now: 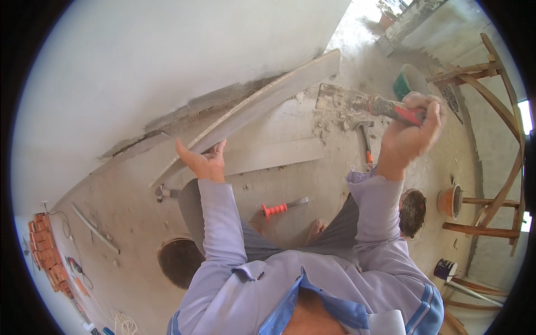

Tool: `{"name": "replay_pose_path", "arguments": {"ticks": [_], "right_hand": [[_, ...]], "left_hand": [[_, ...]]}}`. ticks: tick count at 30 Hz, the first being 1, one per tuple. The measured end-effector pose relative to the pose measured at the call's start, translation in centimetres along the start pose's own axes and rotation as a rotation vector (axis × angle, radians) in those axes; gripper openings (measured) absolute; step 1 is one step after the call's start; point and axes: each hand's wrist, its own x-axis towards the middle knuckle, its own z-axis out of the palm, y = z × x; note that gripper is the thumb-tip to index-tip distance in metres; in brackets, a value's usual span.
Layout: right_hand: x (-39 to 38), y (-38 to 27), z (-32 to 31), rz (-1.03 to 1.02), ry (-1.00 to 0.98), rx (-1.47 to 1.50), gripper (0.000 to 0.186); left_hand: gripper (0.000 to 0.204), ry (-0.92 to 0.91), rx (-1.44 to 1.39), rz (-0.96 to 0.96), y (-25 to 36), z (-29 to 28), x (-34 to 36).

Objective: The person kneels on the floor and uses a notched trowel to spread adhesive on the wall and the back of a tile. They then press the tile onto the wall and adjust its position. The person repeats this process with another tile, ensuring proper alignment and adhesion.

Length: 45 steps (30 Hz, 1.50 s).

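Note:
My left hand [205,161] is closed on the lower edge of a long grey tile strip [279,92], steadying it at a slant along the base of the pale wall. A rough, mortar-smeared gap [190,114] runs along the wall behind the strip. Out to the right, my right hand [413,131] grips the red and black handle of a trowel [341,99]. Its flat rectangular blade is coated with mortar and points left, apart from the strip. A second flat strip [273,156] lies on the floor in front of me.
A chisel with a red hand guard [274,210] lies before my feet. A hammer [366,142] rests below my right hand. Dark mortar tubs [181,262] [413,213], an orange bucket [448,201] and a green bucket [410,82] stand around. Wooden trestles [494,106] line the right; bricks [49,248] are stacked left.

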Motion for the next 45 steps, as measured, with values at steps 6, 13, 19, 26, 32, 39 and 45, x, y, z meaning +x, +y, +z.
{"name": "replay_pose_path", "arguments": {"ticks": [6,13,19,26,32,39,45], "right_hand": [[-4.8,10.3,-11.4,0.751,0.474,-0.199,0.030],[-8.1,12.8,-15.0,1.051,0.507,0.335,0.037],[-14.8,12.2,-9.8,1.409,0.150,0.550,0.031],[-21.7,12.7,-5.8,0.573,-0.781,-0.726,0.057],[-25.1,13.7,-3.4,0.362,-1.032,-0.904,0.060],[-24.6,17.5,-7.5,0.414,-0.875,-1.008,0.061],[-25.4,18.7,-9.0,0.483,-1.004,-0.963,0.057]], "left_hand": [[0.112,0.120,0.215,0.249,1.1,0.7,0.1],[0.126,0.098,0.509,0.435,0.2,0.9,-0.4],[0.129,0.056,0.685,0.564,-1.2,0.6,0.5],[0.131,0.071,0.747,0.553,-2.3,0.4,0.2],[0.132,0.059,0.805,0.624,-3.3,0.0,0.3],[0.135,0.121,0.911,0.600,-3.5,-0.3,0.3],[0.136,0.122,0.905,0.577,-4.0,-0.2,-0.7]]}}
